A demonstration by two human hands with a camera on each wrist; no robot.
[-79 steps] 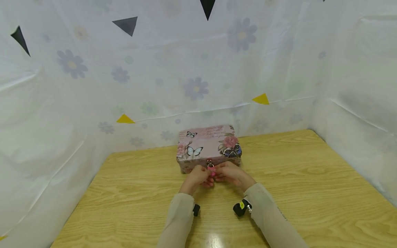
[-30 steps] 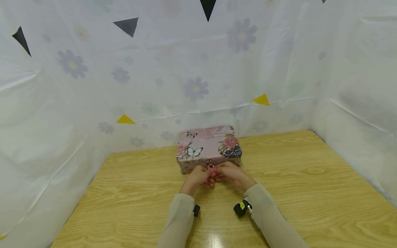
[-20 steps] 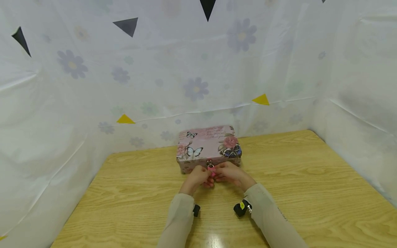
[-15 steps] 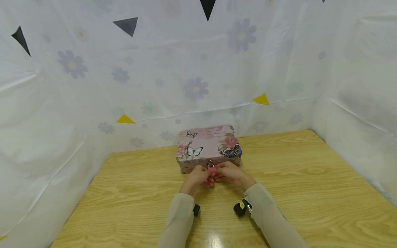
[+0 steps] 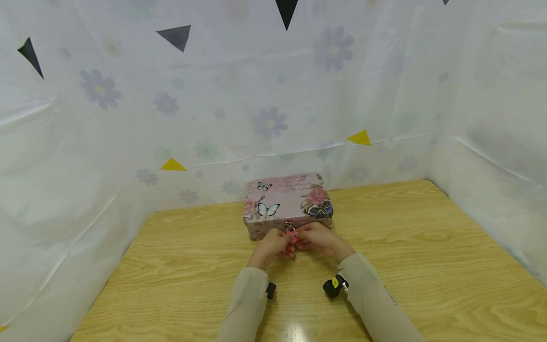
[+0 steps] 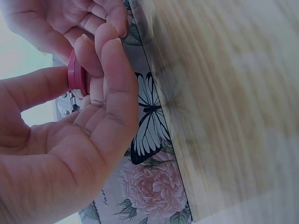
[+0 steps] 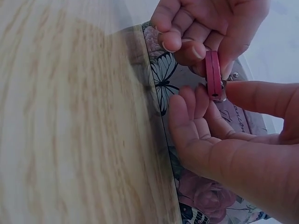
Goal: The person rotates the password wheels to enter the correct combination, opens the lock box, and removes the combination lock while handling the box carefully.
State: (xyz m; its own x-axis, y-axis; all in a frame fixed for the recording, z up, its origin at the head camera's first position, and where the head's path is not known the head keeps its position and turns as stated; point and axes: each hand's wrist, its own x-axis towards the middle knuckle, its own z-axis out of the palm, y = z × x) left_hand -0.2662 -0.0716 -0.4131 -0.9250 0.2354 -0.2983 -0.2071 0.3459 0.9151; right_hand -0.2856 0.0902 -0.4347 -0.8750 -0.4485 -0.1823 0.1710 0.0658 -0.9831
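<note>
A pink box [image 5: 284,194] with butterflies and roses on its shut lid stands on the table. From the metal clasp [image 5: 288,223] at its front hangs a small pink padlock [image 5: 292,235] by its metal shackle. My left hand [image 5: 271,246] pinches one side of this padlock [image 6: 73,73] between thumb and index finger, its other fingers curled beneath. From the opposite side my right hand [image 5: 321,240] pinches the padlock [image 7: 213,71], thumb at its face beside the shackle and fingertips at the back. The fingers hide part of the lock body.
The wooden table [image 5: 192,285] reaches to a pale flowered cloth [image 5: 222,95] close behind the box. Black and yellow triangles mark the cloth. A black wrist camera [image 5: 334,286] sits under the right sleeve.
Both hands stay on the padlock throughout. The right hand and its wrist have shifted very slightly to the right, and the lock's face shows a little differently between the fingers. The box stays in place.
</note>
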